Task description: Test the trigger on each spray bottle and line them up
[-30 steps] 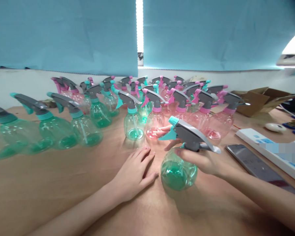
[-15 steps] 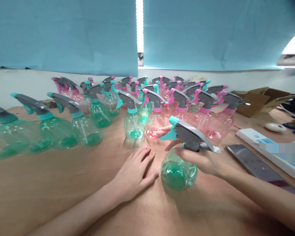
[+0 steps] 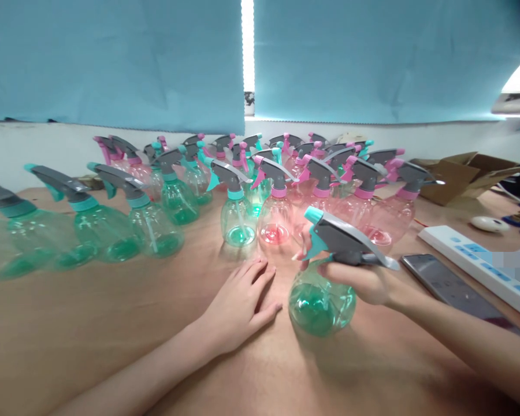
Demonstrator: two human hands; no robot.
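My right hand (image 3: 359, 282) is wrapped around the neck of a green spray bottle (image 3: 320, 309) with a grey and turquoise trigger head. Its fingertips curl up near the trigger on the far side, partly hidden by the bottle. The bottle is roughly upright, close to the table. Flat on the tabletop, just left of that bottle, rests my left hand (image 3: 238, 306), fingers stretched out and holding nothing. Beyond the fingers stand another green spray bottle (image 3: 237, 222) and a pink spray bottle (image 3: 275, 222).
Several more green bottles (image 3: 156, 228) line the left side, with pink and green ones crowded behind. To the right lie a phone (image 3: 442, 286), a white power strip (image 3: 472, 260) and a white mouse (image 3: 489, 224). An open cardboard box (image 3: 455, 179) sits at the back right.
The fingers of my right hand have curled in from stretched out toward the trigger and bottle neck. The held bottle has shifted slightly right. My left hand stays flat.
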